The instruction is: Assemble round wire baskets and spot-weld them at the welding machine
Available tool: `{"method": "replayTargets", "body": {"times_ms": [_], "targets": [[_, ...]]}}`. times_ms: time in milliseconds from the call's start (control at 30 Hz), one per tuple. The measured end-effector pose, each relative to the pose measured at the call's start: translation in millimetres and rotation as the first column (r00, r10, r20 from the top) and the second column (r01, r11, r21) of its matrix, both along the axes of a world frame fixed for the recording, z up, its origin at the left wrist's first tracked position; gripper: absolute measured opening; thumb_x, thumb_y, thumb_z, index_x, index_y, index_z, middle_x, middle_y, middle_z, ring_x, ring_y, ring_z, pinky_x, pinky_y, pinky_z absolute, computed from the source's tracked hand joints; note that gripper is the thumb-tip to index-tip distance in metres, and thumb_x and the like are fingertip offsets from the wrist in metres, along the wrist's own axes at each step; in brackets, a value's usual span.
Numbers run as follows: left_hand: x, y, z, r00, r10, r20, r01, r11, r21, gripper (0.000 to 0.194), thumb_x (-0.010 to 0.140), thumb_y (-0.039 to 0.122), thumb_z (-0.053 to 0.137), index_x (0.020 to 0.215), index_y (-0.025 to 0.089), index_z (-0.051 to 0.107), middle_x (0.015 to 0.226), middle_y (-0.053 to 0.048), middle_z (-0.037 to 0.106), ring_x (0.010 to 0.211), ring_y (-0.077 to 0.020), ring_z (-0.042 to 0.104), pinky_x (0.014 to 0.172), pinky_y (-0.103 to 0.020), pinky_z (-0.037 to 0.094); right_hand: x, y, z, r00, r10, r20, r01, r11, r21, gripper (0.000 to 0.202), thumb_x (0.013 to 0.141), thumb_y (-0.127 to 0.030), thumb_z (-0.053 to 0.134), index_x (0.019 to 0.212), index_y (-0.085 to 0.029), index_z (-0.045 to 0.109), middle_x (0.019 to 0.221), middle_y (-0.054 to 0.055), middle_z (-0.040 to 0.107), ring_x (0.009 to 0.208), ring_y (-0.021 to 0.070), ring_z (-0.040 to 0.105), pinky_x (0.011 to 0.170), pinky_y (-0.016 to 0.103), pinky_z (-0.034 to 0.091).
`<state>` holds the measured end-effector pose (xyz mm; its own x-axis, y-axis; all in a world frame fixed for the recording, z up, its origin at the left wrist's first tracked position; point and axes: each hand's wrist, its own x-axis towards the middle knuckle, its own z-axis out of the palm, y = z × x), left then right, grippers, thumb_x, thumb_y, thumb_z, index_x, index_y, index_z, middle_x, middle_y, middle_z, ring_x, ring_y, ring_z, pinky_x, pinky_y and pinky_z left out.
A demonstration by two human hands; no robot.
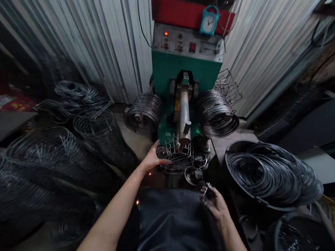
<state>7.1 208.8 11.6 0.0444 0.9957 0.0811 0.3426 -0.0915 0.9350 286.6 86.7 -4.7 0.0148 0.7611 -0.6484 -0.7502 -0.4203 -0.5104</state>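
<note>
My left hand is closed on the left side of a round wire basket, thumb across its rim. The basket sits under the tip of the metal arm of a green machine. My right hand is closed on small, shiny metal pieces, too small and dark to name. Just beyond its fingers is a small round dish, with another dark round dish behind it. What lies in them is hard to make out.
Wire rings hang in bundles left and right of the machine. A tub of wire rings and a bin of metal pieces stand at right. Stacked wire baskets fill the left. A blue clock hangs above.
</note>
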Motion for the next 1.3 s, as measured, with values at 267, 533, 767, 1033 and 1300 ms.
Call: {"method": "replayTargets", "body": {"times_ms": [267,533,767,1033,1300], "targets": [[8.4,-14.6,-32.4,0.970,0.084,0.228,-0.081,0.996,-0.023,0.097,0.049,0.031,0.083,0.130,0.017,0.033,0.117,-0.011,0.057,0.109,-0.0240,0.055,0.094,-0.040,0.044,3.6,-17.5,-33.1,0.874,-0.228,0.428,0.147,0.966,0.214,0.025,0.054,-0.024,0.073,0.075,-0.018,0.062,0.054,-0.006,0.052,0.041,0.0046,0.039,0.036,0.017,0.027],[-8.2,-54.3,-23.2,0.953,0.003,0.304,0.022,0.997,-0.078,0.098,0.042,0.030,0.086,0.127,0.021,0.038,0.124,-0.012,0.053,0.111,-0.0278,0.054,0.092,-0.041,0.048,22.2,-34.5,-42.6,0.966,-0.149,0.212,0.116,0.980,0.159,0.012,0.064,-0.025,0.064,0.066,-0.021,0.053,0.054,-0.004,0.050,0.047,0.0106,0.047,0.040,0.021,0.035],[-3.3,-98.1,10.6,0.994,-0.007,-0.107,0.013,0.998,0.064,0.100,0.041,0.036,0.085,0.128,0.020,0.039,0.124,-0.011,0.046,0.114,-0.0285,0.050,0.099,-0.044,0.041,14.4,-28.8,-25.2,0.990,-0.107,0.093,0.087,0.975,0.204,0.013,0.063,-0.024,0.064,0.069,-0.020,0.053,0.056,-0.004,0.050,0.051,0.0103,0.048,0.044,0.022,0.039],[12.1,-111.1,40.4,0.870,0.031,-0.493,0.067,0.981,0.180,0.096,0.045,0.037,0.082,0.129,0.021,0.039,0.125,-0.010,0.042,0.120,-0.0295,0.042,0.104,-0.043,0.036,20.0,-51.1,-23.4,0.923,0.161,0.349,-0.206,0.974,0.096,0.013,0.057,-0.020,0.062,0.068,-0.017,0.056,0.056,-0.003,0.054,0.048,0.0085,0.047,0.041,0.019,0.035],[9.6,-117.1,35.3,0.836,0.020,-0.548,0.078,0.985,0.155,0.092,0.044,0.043,0.079,0.125,0.020,0.044,0.124,-0.010,0.044,0.117,-0.0316,0.046,0.102,-0.045,0.038,24.0,-76.0,-35.1,0.852,0.338,0.399,-0.327,0.940,-0.097,0.008,0.064,-0.015,0.062,0.070,-0.016,0.057,0.047,-0.008,0.052,0.037,0.0040,0.040,0.038,0.014,0.027]]}}
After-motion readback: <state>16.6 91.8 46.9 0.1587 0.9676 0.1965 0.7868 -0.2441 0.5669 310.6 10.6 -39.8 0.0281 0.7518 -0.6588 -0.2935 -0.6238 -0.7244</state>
